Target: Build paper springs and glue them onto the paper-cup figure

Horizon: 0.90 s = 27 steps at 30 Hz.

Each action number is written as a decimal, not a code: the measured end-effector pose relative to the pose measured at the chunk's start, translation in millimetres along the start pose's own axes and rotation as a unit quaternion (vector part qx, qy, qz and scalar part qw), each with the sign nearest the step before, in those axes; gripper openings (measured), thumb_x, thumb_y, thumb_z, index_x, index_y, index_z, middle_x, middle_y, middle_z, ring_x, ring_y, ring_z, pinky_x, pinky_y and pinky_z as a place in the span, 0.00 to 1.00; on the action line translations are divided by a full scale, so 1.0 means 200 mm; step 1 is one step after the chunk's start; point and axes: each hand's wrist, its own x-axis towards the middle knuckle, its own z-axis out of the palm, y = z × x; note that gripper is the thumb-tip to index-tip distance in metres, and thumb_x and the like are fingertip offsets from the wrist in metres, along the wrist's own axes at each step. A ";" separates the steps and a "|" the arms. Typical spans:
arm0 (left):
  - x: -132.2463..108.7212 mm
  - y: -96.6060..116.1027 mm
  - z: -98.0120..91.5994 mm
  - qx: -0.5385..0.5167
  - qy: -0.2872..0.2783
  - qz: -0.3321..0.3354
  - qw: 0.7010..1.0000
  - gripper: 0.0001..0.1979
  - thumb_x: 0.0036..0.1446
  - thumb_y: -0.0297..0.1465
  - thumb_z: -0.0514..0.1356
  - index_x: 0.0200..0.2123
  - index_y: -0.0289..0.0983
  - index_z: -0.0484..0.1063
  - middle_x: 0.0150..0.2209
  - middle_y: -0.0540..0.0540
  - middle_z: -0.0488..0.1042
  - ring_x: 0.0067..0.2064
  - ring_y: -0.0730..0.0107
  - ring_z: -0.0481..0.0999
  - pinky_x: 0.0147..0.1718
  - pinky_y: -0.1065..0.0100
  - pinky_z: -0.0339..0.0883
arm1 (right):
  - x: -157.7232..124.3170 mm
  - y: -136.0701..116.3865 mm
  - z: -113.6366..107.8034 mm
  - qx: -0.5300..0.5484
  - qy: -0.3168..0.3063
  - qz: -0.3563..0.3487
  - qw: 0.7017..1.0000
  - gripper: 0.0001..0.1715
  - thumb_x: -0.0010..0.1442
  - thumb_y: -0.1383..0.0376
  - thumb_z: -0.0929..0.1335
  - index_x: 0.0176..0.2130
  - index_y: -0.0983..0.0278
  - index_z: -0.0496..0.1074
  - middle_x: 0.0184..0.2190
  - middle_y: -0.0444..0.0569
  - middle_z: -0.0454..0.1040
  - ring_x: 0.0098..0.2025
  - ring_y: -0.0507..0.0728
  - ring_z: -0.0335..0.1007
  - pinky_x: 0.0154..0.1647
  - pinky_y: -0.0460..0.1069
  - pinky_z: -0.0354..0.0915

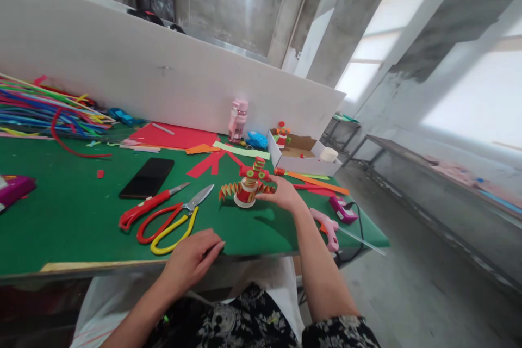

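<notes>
A paper-craft figure (246, 194) stands upright on the green table, with a red-and-white cup-like body, folded accordion arms and green ring eyes. My right hand (282, 193) grips it from the right, thumb low by the body and fingers near the head; the fingertips are partly hidden. Close to the table's front edge rests my left hand (194, 254), its fingers curled together with nothing visible in them. Just beyond it lie scissors (179, 217) with one red and one yellow handle, and a red utility knife (149, 207).
A black phone (147, 178) lies left of centre. Colourful pipe cleaners (53, 106) heap at far left. Behind the figure are red paper (175, 136), a pink bottle (237, 120) and a white box (299, 163) with a similar figure. A pink glue gun (327, 228) lies at right.
</notes>
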 end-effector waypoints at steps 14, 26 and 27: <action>-0.02 0.05 -0.05 -0.043 -0.004 -0.111 0.993 0.22 0.66 0.44 0.46 0.33 0.41 0.75 0.28 0.50 0.76 0.30 0.68 0.76 0.32 0.71 0.70 | -0.56 0.05 0.25 0.143 -0.031 -0.019 0.989 0.08 0.55 0.62 0.72 0.26 0.61 0.80 0.27 0.47 0.81 0.32 0.55 0.76 0.37 0.47 0.67; -0.15 0.25 0.20 0.120 0.002 0.112 0.986 0.32 0.64 0.23 0.45 0.70 0.39 0.43 0.61 0.41 0.69 0.60 0.61 0.67 0.55 0.60 0.64 | -0.89 -0.06 0.36 0.322 -0.182 0.073 0.926 0.31 0.54 0.42 0.68 0.26 0.68 0.75 0.21 0.42 0.66 0.26 0.50 0.56 0.28 0.45 0.58; -0.16 0.25 0.22 0.140 -0.005 0.114 0.984 0.34 0.63 0.23 0.45 0.70 0.38 0.40 0.61 0.40 0.69 0.60 0.60 0.67 0.54 0.60 0.64 | -0.89 -0.05 0.35 0.312 -0.192 0.082 0.927 0.29 0.54 0.44 0.69 0.26 0.68 0.76 0.21 0.42 0.65 0.26 0.50 0.55 0.28 0.45 0.57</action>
